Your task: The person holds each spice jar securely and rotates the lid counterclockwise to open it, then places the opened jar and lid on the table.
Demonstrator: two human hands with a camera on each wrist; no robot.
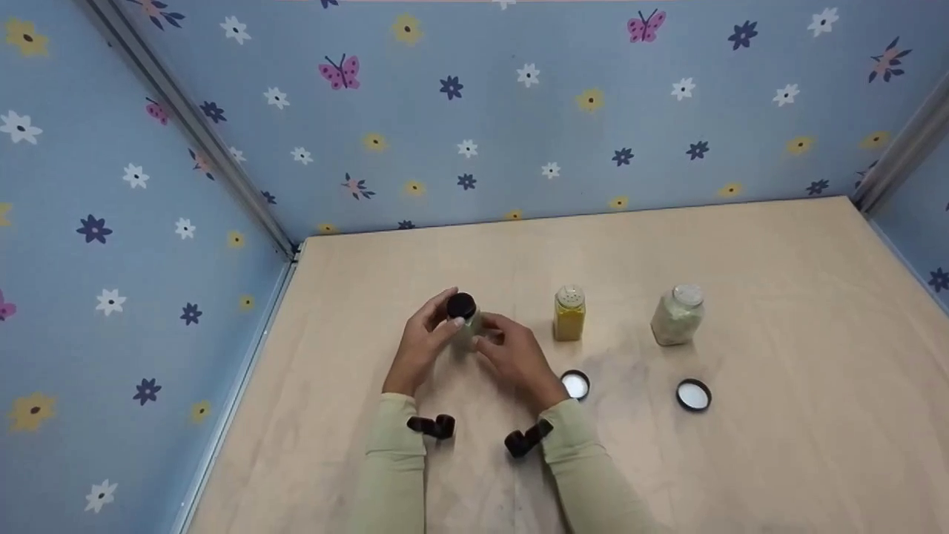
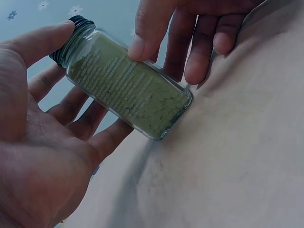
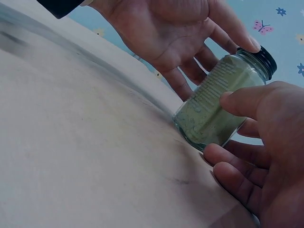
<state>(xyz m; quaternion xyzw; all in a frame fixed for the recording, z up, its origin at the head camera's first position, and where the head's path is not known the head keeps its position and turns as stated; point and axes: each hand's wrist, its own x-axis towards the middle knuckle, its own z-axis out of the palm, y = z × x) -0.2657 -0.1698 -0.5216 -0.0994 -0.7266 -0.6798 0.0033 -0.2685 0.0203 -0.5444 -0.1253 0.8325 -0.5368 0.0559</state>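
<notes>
A glass spice jar [image 2: 126, 88] of green powder, printed with text, stands near the table's middle under a black lid [image 1: 461, 305]. My left hand [image 1: 420, 348] pinches the lid between thumb and index finger, its other fingers spread behind the glass. From the other side my right hand [image 1: 519, 356] holds the jar's body, thumb on the printed face and fingers behind. In the right wrist view the base of the jar [image 3: 213, 104] meets the table or sits very near it; I cannot tell which.
To the right stand a lidless jar of yellow powder [image 1: 569, 315] with a perforated top and a wider jar of pale green contents [image 1: 677, 317]. Two black-rimmed lids [image 1: 694, 395] lie white side up in front of them. Blue patterned panels [image 1: 519, 111] edge the wooden table [image 1: 801, 311].
</notes>
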